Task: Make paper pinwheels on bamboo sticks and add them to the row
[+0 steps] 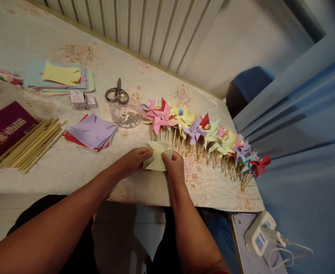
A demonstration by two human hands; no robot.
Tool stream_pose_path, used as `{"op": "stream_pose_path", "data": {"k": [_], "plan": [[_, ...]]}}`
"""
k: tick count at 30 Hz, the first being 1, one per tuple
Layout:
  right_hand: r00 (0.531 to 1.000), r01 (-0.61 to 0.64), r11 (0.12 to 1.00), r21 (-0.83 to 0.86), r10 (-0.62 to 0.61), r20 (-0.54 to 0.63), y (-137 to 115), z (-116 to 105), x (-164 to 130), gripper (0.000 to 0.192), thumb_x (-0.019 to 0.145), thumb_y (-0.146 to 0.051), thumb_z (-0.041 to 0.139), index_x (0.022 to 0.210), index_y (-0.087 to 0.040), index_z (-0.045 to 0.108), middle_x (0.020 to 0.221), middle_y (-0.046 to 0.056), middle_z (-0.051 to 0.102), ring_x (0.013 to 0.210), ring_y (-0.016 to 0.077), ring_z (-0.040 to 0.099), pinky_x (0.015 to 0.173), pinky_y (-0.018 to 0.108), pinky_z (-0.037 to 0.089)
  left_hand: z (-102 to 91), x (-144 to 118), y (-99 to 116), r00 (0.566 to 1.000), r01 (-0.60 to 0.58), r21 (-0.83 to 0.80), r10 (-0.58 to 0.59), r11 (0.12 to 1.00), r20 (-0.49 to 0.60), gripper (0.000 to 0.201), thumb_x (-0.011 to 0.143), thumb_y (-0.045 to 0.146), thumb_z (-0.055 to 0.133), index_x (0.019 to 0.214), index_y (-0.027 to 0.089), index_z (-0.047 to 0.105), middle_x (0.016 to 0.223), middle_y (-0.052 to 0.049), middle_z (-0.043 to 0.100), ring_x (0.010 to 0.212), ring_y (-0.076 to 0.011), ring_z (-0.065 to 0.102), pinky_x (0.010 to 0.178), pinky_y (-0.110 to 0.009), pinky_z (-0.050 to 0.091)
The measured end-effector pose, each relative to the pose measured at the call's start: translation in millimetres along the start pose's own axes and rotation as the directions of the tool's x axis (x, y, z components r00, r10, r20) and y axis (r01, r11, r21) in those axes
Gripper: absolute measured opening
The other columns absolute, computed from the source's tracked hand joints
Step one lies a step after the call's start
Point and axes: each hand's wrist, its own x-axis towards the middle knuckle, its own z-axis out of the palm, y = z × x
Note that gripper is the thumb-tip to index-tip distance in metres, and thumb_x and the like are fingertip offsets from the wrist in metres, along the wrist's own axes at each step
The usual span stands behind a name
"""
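A pale yellow-green paper square (157, 156) with cuts running in from its corners is held above the table's front edge. My left hand (138, 156) pinches its left side between thumb and fingers. On the opposite side, my right hand (174, 163) grips the right edge, thumb on top. Just beyond the hands stands a row of finished paper pinwheels (195, 130) on sticks, in pink, yellow, purple, green, blue and red. To the left lies a stack of cut paper squares (94, 130), a purple one uppermost.
A clear dish of small metal fasteners (127, 118) and dark-handled scissors (118, 93) lie behind the stack. Further left are small boxes (78, 99), coloured paper sheets (33, 74), wooden sticks (32, 146) and a purple package (9, 131). A white power strip (260, 232) sits lower right.
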Motion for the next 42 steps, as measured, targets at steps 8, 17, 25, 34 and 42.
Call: {"op": "stream_pose_path", "data": {"k": [8,17,25,34,42], "plan": [[1.000,-0.003,1.000,-0.015,0.003,0.012,1,1,-1,0.029,0.072,-0.042,0.073,0.088,-0.018,0.073,0.072,-0.002,0.069,0.064,0.0149,0.058,0.060,0.025,0.048,6.0,-4,7,0.996,-0.080,0.202,0.087,0.976,-0.030,0.040,0.075,0.055,0.071,0.082,0.016,0.068,0.074,-0.001,0.064,0.064,-0.0142,0.053,0.058,-0.025,0.040],[1.000,-0.014,1.000,0.003,0.014,0.009,1,1,-1,0.026,0.073,-0.042,0.073,0.086,-0.019,0.072,0.070,-0.003,0.067,0.063,0.0144,0.057,0.059,0.025,0.047,6.8,-5,3,0.998,-0.004,0.127,0.012,0.992,-0.060,0.034,0.082,0.052,0.064,0.083,0.019,0.065,0.075,-0.003,0.064,0.063,-0.0162,0.055,0.055,-0.026,0.041],[0.996,-0.058,0.997,0.059,0.053,0.073,1,-3,-1,0.029,0.072,-0.043,0.076,0.089,-0.019,0.072,0.070,-0.004,0.069,0.057,0.0132,0.057,0.056,0.025,0.047,2.7,-3,10,0.993,0.105,-0.184,-0.114,0.977,-0.041,0.032,0.082,0.048,0.068,0.090,0.018,0.068,0.086,-0.007,0.072,0.078,-0.0213,0.067,0.077,-0.036,0.054],[0.965,-0.114,0.993,0.044,0.100,0.243,-8,-7,-5,0.031,0.069,-0.043,0.080,0.089,-0.021,0.073,0.074,-0.002,0.072,0.058,0.0144,0.061,0.057,0.025,0.049,-6.1,-12,18,0.992,-0.006,0.035,0.010,0.999,-0.127,0.032,0.067,0.042,0.081,0.075,0.016,0.064,0.067,0.001,0.064,0.059,-0.0126,0.055,0.058,-0.025,0.041],[0.975,-0.112,0.960,0.256,0.057,0.214,-10,-4,-4,0.036,0.065,-0.041,0.084,0.092,-0.021,0.071,0.075,-0.002,0.072,0.061,0.0128,0.062,0.063,0.025,0.052,-5.4,-14,21,0.971,-0.057,0.030,0.063,0.998,-0.231,0.029,0.059,0.031,0.080,0.071,0.018,0.058,0.062,0.004,0.060,0.054,-0.0108,0.051,0.055,-0.024,0.035]]}}
